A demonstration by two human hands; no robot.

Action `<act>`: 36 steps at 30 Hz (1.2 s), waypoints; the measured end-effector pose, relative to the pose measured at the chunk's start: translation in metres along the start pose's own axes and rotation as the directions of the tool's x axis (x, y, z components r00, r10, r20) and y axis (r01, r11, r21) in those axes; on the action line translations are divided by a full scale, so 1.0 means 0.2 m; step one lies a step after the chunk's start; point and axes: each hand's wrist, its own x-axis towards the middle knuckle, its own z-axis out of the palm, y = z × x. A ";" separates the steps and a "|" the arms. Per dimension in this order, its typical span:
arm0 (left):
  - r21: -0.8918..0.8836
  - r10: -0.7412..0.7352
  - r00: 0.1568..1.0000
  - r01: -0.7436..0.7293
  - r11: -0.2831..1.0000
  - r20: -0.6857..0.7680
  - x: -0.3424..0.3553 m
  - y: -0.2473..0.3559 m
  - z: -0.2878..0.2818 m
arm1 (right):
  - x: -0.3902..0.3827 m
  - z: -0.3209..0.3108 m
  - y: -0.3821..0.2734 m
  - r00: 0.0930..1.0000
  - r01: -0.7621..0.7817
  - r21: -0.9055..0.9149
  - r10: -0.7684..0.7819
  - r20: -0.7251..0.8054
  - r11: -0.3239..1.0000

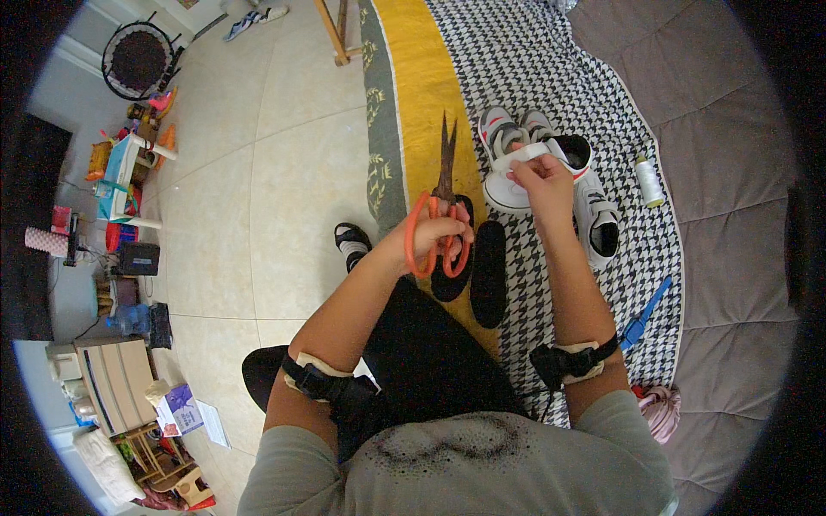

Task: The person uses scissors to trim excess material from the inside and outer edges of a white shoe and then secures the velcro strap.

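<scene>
Scissors [445,163] with orange handles are in my left hand [434,230], their dark blades pointing away from me. My right hand [538,176] is closed on a white shoe [503,193] with grey and red trim, fingers at its strap. Behind it are grey-and-white shoes [496,125]; another white shoe [595,241] lies to the right. Below and between my hands, one black insole [490,279] lies on the yellow band [422,77] of the cloth. A second dark insole [452,288] is partly hidden by my left hand.
Houndstooth cloth [533,52] borders a grey quilt [714,258]. A thread spool [649,181], blue strap [645,314] and pink fabric [658,413] lie at the right. A wooden leg [335,39] stands ahead. Left, beyond the tiled floor [224,215], are a trampoline [136,60] and cluttered furniture [116,378].
</scene>
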 end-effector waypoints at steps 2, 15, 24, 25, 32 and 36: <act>0.096 0.081 0.992 -0.071 0.993 -0.102 0.00 0.03 0.05 | -0.05 0.00 -0.03 0.999 0.035 0.019 -0.035 -0.038 0.999; 0.368 0.537 0.730 -0.403 0.838 -0.422 -0.43 0.21 0.47 | -0.69 0.23 -0.34 0.983 0.013 0.403 -0.086 0.163 0.915; 0.461 0.524 0.807 -0.368 0.807 -0.273 -0.94 0.24 0.56 | -1.13 0.30 -0.38 0.835 -0.374 0.363 0.139 0.533 0.854; 0.465 0.520 0.822 -0.376 0.802 -0.232 -0.95 0.24 0.54 | -1.15 0.27 -0.38 0.785 -0.377 0.267 0.153 0.600 0.887; 0.539 0.322 0.939 -0.213 0.815 -0.116 -1.13 0.31 0.59 | -1.02 0.19 -0.41 0.728 0.146 0.051 -0.143 0.671 0.988; 0.626 0.330 0.937 -0.190 0.756 -0.115 -1.16 0.35 0.59 | -0.95 0.26 -0.39 0.402 -0.044 0.024 -0.004 0.916 0.999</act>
